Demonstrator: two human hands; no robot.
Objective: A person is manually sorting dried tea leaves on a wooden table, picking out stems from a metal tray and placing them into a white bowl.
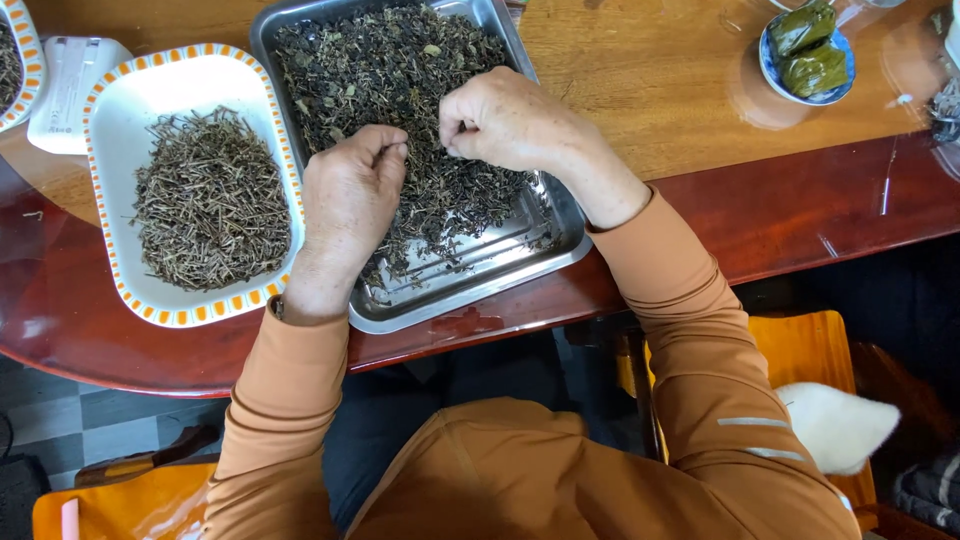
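A steel tray (470, 285) on the wooden table holds a spread of dark dried leaves (385, 70). My left hand (345, 205) rests over the tray's near left part, fingers pinched together on bits of the leaves. My right hand (510, 120) hovers over the tray's right side, its fingertips also pinched on a small piece. To the left, a white dish with an orange-patterned rim (190, 70) holds a pile of thin dry stems (210, 200).
A small blue-rimmed bowl (780, 85) with green leaf-wrapped parcels (812, 50) sits at the far right. A white box (65, 90) lies at the far left, beside another dish (25, 60). An orange chair (810, 350) stands under the table's curved edge (600, 300).
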